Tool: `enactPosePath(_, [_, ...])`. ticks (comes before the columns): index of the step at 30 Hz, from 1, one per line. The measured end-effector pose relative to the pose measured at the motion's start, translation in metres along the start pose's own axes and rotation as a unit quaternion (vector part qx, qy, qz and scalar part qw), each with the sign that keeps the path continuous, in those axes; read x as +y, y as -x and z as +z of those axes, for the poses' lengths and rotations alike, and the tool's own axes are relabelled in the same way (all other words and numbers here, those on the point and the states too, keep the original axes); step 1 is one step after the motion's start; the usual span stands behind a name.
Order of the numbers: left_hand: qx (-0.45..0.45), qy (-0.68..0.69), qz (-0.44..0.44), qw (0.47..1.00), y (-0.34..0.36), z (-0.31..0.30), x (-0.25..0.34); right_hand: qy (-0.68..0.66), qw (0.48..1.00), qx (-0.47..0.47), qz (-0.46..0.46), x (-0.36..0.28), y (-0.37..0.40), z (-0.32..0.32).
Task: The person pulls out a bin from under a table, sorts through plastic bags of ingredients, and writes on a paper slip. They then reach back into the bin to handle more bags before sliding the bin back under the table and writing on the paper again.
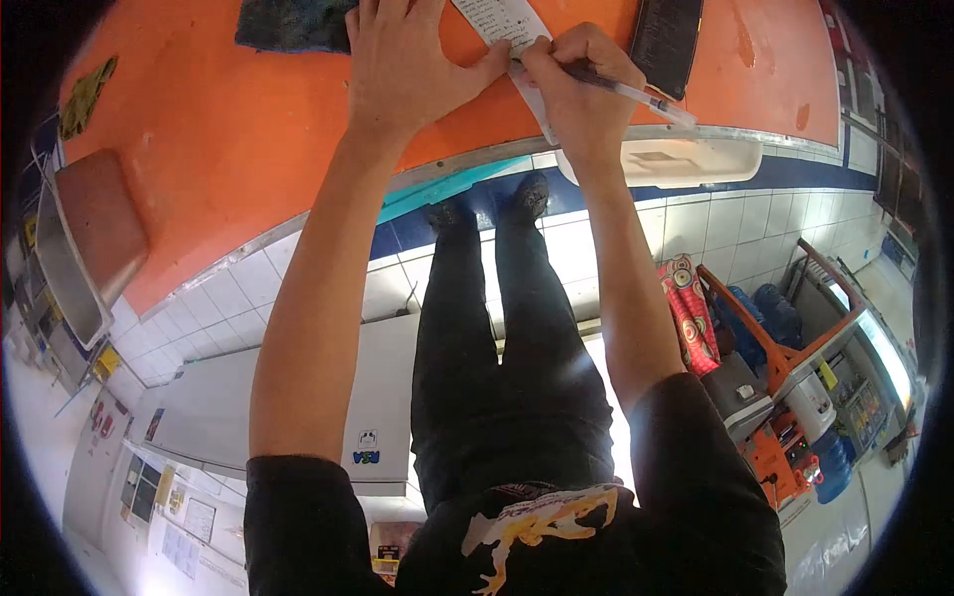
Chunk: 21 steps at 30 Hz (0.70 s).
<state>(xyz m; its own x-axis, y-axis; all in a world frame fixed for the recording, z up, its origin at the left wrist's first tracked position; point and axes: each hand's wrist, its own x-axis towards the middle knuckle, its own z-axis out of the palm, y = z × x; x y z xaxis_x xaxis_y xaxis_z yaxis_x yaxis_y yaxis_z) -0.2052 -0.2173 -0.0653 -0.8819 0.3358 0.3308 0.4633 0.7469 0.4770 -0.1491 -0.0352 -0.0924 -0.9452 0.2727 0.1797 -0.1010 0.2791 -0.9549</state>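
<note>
My right hand (pixel 586 94) is closed around a pen (pixel 636 94) with a clear barrel, its tip end down by a narrow strip of white paper (pixel 502 22). Handwritten lines cover the upper part of the paper. My left hand (pixel 407 70) lies flat with fingers spread on the orange tabletop (pixel 219 149), its thumb stretched to the paper's left edge. Part of the writing is hidden behind my right fingers. Just right of my right hand lies a black flat case or phone (pixel 668 45).
A dark cloth (pixel 293 25) lies left of my left hand, and a greenish rag (pixel 87 97) at the far left. A metal tray (pixel 75 248) sits by the left table edge. Below the front edge are a cream plastic tub (pixel 686 164) and a teal panel (pixel 447 189).
</note>
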Motion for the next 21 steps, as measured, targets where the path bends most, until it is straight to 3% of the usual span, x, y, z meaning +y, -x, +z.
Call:
enactPosePath(4, [-0.015,-0.004,-0.01,1.0,-0.001,-0.001,0.001,0.075,0.997,0.001,-0.005,-0.002,-0.001,-0.001])
enactPosePath(13, [-0.023,-0.009,-0.014,1.0,-0.001,-0.002,0.001,-0.054,0.999,0.009,-0.005,0.01,-0.002,0.0])
enactPosePath(15, [-0.014,-0.007,-0.008,1.0,-0.001,0.0,0.0,0.078,0.994,0.008,-0.075,0.008,-0.003,-0.004])
enactPosePath(18, [-0.008,-0.008,-0.004,1.0,-0.001,0.0,0.0,0.005,1.0,0.009,-0.021,0.005,-0.002,0.0])
enactPosePath(21, [-0.006,-0.009,-0.003,1.0,0.0,0.0,0.0,0.076,0.997,0.012,-0.026,0.0,0.0,-0.002])
